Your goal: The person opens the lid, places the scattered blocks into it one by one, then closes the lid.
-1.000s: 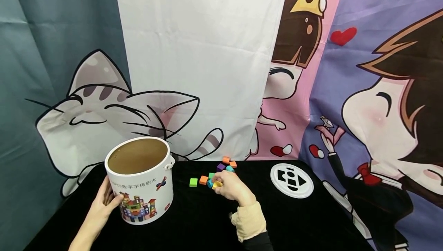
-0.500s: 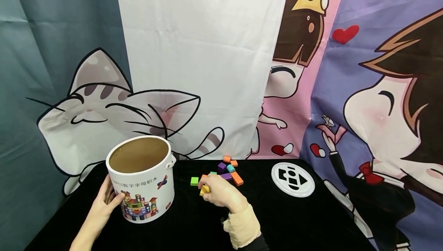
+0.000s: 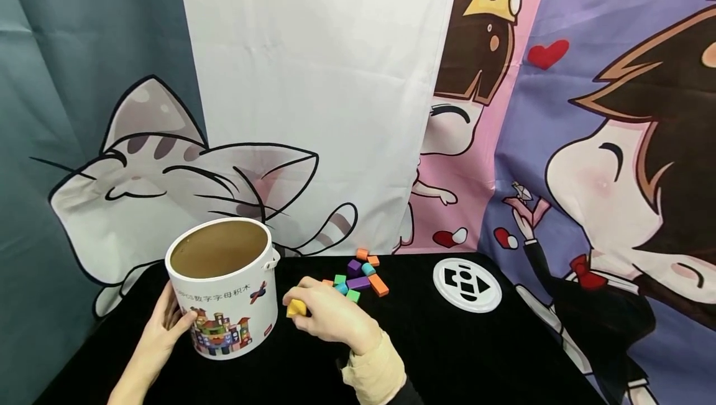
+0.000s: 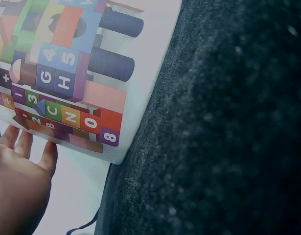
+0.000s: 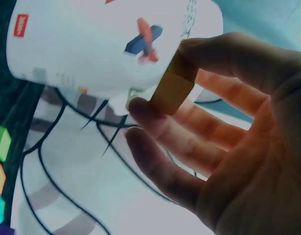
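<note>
A white bucket (image 3: 263, 305), open at the top and printed with toy blocks, stands on the black cloth. My left hand (image 3: 159, 333) holds its left side, thumb on the front and fingers round the wall; its fingertips (image 4: 48, 149) show near the bucket's base edge in the left wrist view. My right hand (image 3: 332, 315) pinches a yellow block (image 3: 296, 309) between thumb and fingers, just right of the bucket. In the right wrist view the block (image 5: 174, 88) overlaps the bucket wall. The right hand hides part of the cloth behind it.
Several coloured blocks lie behind the right hand, among them an orange block (image 3: 378, 285), a purple block (image 3: 358, 282) and a green block (image 3: 353, 295). A round white lid (image 3: 442, 284) with cut-out shapes lies to their right. A printed curtain (image 3: 313, 82) hangs behind.
My right hand has carried the yellow block leftward from the loose blocks to beside the bucket. Blocks it covered now show. The left hand stays on the bucket.
</note>
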Action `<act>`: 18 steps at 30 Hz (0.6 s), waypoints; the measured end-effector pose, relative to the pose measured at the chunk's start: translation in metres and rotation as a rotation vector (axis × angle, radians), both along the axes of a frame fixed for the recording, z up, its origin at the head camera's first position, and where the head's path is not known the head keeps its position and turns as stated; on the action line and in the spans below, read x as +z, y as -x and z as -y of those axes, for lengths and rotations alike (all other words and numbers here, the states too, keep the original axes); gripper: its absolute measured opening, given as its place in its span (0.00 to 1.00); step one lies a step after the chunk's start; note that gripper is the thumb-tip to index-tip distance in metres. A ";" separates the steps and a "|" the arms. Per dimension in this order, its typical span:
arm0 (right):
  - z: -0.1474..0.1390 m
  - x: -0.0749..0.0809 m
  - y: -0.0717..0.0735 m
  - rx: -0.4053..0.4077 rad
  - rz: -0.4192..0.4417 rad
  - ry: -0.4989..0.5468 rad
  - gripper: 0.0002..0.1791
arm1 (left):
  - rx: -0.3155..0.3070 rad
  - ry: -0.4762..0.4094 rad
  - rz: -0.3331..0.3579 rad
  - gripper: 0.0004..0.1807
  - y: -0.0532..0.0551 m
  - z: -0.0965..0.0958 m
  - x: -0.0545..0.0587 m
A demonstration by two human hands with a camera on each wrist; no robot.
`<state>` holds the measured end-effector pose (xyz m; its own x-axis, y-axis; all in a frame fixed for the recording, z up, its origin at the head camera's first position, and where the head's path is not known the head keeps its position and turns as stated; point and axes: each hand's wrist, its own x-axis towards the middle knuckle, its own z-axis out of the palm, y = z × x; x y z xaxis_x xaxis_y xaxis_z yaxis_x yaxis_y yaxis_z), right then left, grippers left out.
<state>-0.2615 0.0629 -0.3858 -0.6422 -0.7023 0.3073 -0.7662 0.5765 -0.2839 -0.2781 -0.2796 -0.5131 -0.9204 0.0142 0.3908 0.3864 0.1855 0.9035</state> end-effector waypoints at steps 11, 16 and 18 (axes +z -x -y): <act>0.026 0.059 0.028 0.110 -0.209 0.083 0.16 | -0.007 -0.017 0.005 0.46 0.000 -0.003 0.000; 0.068 0.071 0.062 0.081 -0.169 0.032 0.16 | -0.024 -0.040 -0.007 0.46 0.000 0.002 -0.001; 0.092 0.072 0.074 0.045 -0.151 -0.023 0.17 | -0.030 -0.048 -0.016 0.46 0.000 0.003 -0.001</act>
